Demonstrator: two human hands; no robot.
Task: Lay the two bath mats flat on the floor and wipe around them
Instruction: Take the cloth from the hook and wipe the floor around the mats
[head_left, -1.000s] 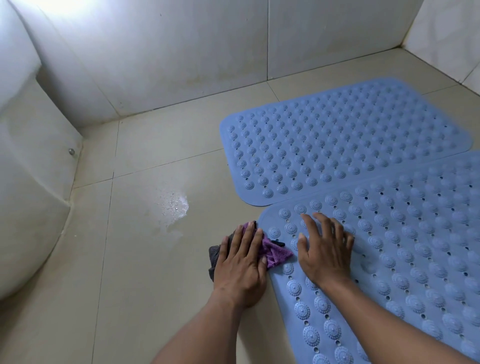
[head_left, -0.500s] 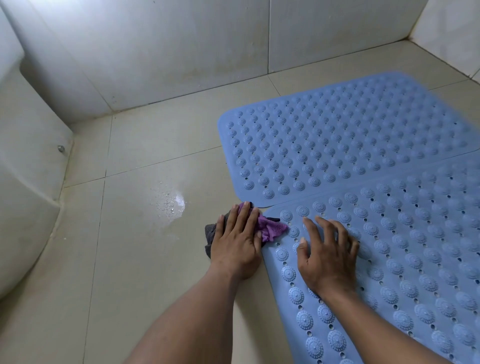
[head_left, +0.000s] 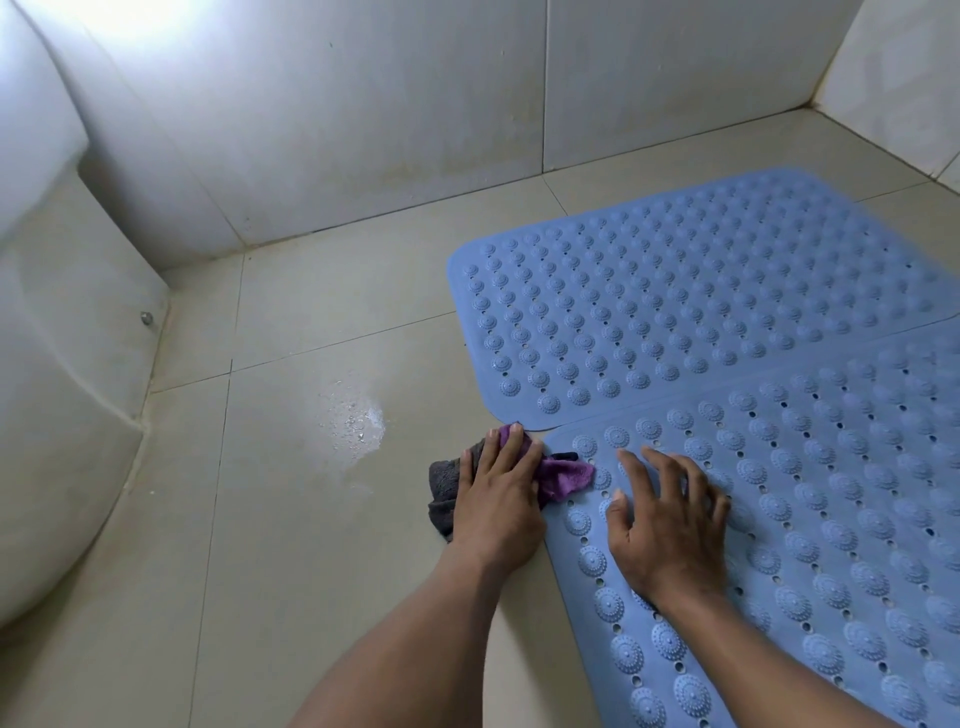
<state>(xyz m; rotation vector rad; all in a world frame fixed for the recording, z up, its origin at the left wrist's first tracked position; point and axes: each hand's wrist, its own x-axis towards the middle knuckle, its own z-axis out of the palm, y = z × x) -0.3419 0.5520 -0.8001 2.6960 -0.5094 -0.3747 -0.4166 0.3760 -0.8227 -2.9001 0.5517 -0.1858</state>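
Observation:
Two blue rubber bath mats with raised round studs lie flat on the beige tiled floor, side by side. The far mat (head_left: 675, 306) reaches toward the back wall, the near mat (head_left: 831, 519) runs off the right edge. My left hand (head_left: 496, 499) presses a purple and grey cloth (head_left: 563, 477) flat onto the floor at the near mat's left corner, where the two mats meet. My right hand (head_left: 667, 519) rests palm down with fingers spread on the near mat, just right of the cloth.
A small wet foamy patch (head_left: 356, 421) sits on the floor left of the cloth. A white curved fixture (head_left: 57, 415) fills the left side. Tiled walls (head_left: 363, 130) close the back and the right corner.
My left hand has slid the cloth forward along the near mat's left edge up to the corner between the mats. My right hand stays pressed on the near mat.

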